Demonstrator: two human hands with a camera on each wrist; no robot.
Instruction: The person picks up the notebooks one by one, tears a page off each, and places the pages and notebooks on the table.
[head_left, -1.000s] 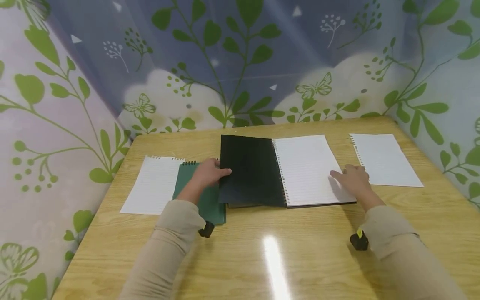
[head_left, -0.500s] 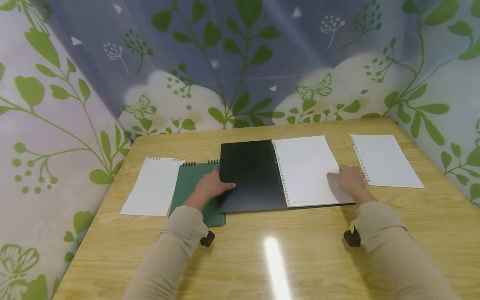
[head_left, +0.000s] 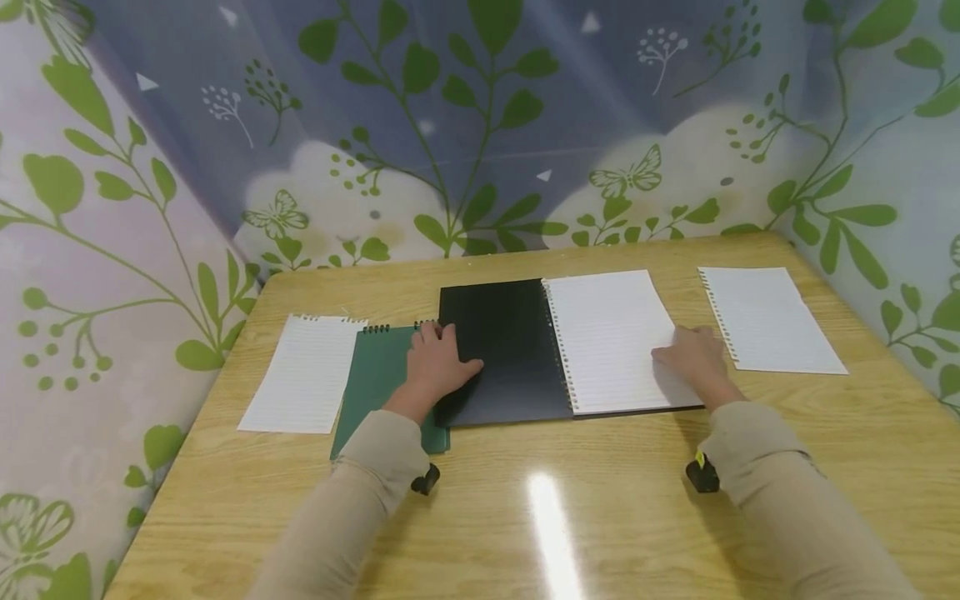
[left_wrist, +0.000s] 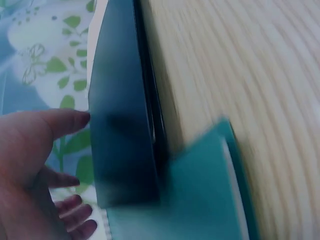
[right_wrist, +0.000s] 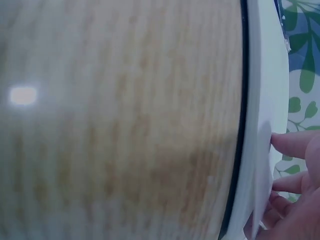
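A spiral notebook lies open on the table, its black cover folded out to the left and its white lined page on the right. My left hand is over the cover's left edge, thumb on the black, fingers relaxed and spread above the green notebook. In the left wrist view those fingers hold nothing. At the page's right edge my right hand has its thumb on the paper. The right wrist view shows a page edge raised between thumb and fingers.
A loose lined sheet with torn holes lies at the left, partly beside the green notebook. Another loose sheet lies at the right. The wooden table meets patterned walls at the back and sides.
The black cover has come down flat, its lower edge now level with the page's. My left hand has let go of it and shifted right. The right hand has slid slightly left.
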